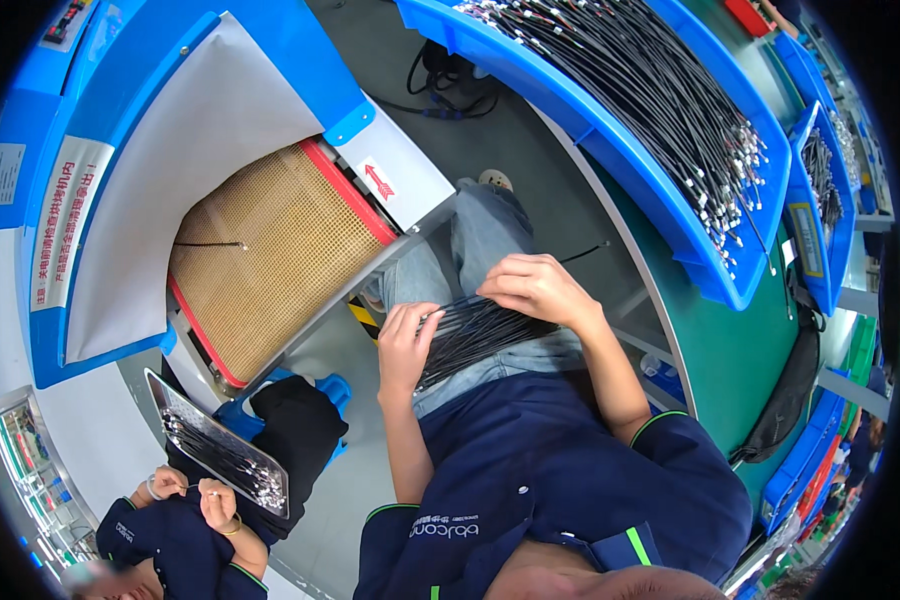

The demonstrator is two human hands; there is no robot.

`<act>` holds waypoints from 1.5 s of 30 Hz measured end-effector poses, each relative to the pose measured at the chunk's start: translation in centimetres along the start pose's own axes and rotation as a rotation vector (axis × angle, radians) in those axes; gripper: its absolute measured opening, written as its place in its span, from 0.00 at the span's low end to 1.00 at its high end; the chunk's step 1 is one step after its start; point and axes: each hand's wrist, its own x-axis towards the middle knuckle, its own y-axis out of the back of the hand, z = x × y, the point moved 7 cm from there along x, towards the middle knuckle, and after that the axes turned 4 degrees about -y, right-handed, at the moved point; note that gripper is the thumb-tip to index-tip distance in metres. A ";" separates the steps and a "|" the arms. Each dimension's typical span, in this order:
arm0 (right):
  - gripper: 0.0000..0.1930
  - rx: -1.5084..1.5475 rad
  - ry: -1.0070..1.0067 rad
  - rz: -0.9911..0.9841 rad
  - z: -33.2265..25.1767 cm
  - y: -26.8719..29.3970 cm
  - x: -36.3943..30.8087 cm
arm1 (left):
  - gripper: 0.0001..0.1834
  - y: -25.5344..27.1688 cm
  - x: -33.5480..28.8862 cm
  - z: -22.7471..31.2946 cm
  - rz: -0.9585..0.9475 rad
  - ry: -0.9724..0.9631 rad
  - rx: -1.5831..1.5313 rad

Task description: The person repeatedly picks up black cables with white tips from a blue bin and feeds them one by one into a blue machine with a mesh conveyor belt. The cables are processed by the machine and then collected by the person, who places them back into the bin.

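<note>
A bundle of thin black cables lies across my lap on my jeans. My left hand is at the bundle's left side, thumb and fingertips pinched on a black cable. Farther right, my right hand is closed with its fingertips together on what looks like the same cable. Beyond the right hand, a cable's thin end sticks out toward the upper right. Just what lies between the fingertips is small and partly hidden.
A mesh conveyor belt with red edges, carrying one black cable, runs out of a blue-framed machine at left. A large blue bin of cables stands on a green table at right. Lower left, another person holds a tray of cables.
</note>
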 end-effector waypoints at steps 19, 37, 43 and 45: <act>0.08 -0.013 0.053 0.084 -1.3 1.1 0.1 | 0.09 1.5 -0.1 1.9 0.040 -0.064 0.015; 0.08 -0.007 0.081 0.116 -1.8 1.6 0.0 | 0.10 1.8 0.0 2.5 0.115 -0.187 0.018; 0.07 0.001 0.089 0.109 -1.9 1.4 -0.2 | 0.10 2.0 0.0 2.8 0.133 -0.204 0.010; 0.07 0.022 0.051 0.090 -1.7 1.3 -0.1 | 0.10 2.0 -0.1 3.0 0.135 -0.227 0.027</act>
